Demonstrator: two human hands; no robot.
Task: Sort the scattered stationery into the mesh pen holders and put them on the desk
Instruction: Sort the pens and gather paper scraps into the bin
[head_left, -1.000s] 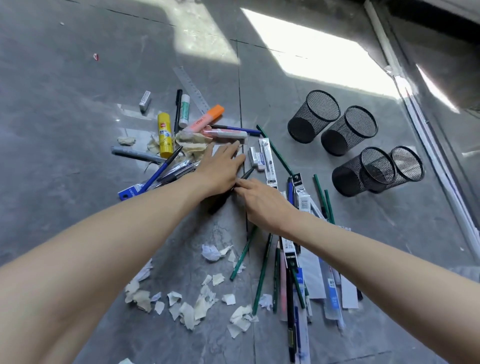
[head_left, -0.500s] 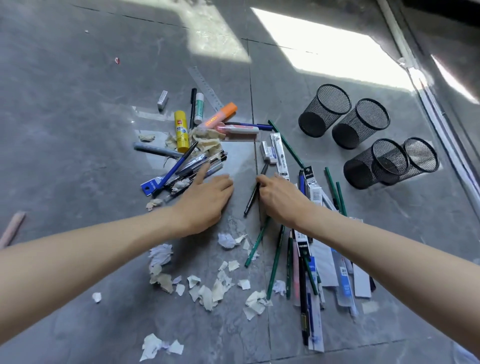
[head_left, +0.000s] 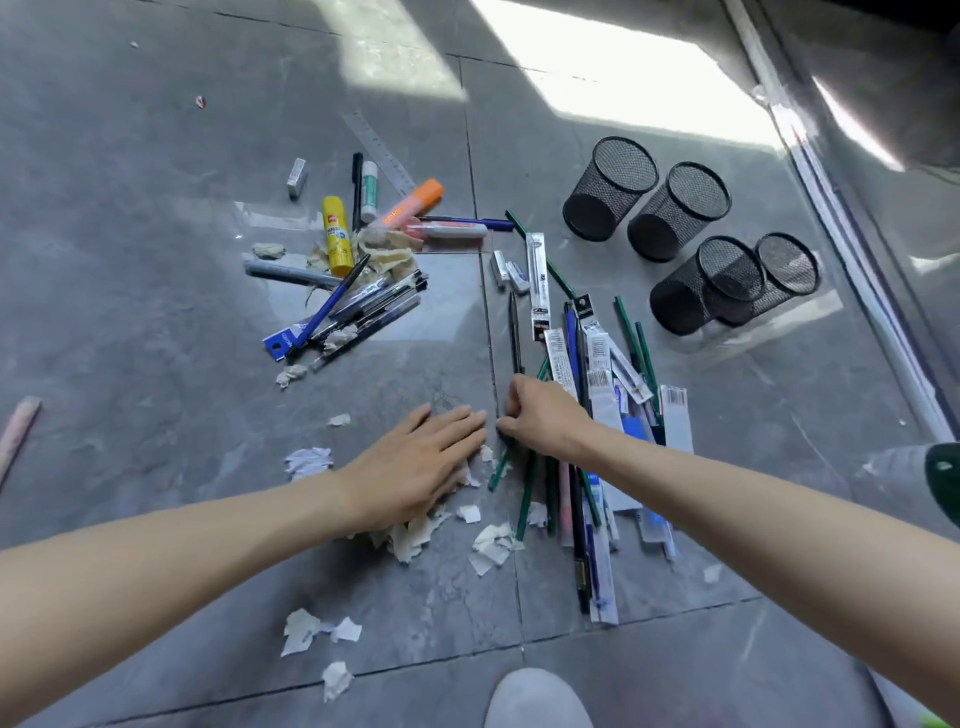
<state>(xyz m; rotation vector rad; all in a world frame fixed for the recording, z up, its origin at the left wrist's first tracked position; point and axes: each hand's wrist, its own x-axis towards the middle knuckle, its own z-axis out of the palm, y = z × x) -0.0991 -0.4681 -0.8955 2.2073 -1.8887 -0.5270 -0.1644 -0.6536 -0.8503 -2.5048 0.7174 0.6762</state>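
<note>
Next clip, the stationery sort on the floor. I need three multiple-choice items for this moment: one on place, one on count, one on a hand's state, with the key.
1. Where are the mesh pen holders?
A. On a shelf.
B. In the person's hands.
C. On the floor, right of the scattered pens.

2. How many holders are there?
A. Two.
B. Four.
C. Six.

3. How is the left hand?
A. Flat, fingers straight, over paper scraps.
B. Fisted in the air.
C. Gripping a holder.

Key:
1 C, they sit on the grey tiles beside the pens.
2 B, four black mesh cups show.
3 A, its fingers lie straight over the torn scraps.
</note>
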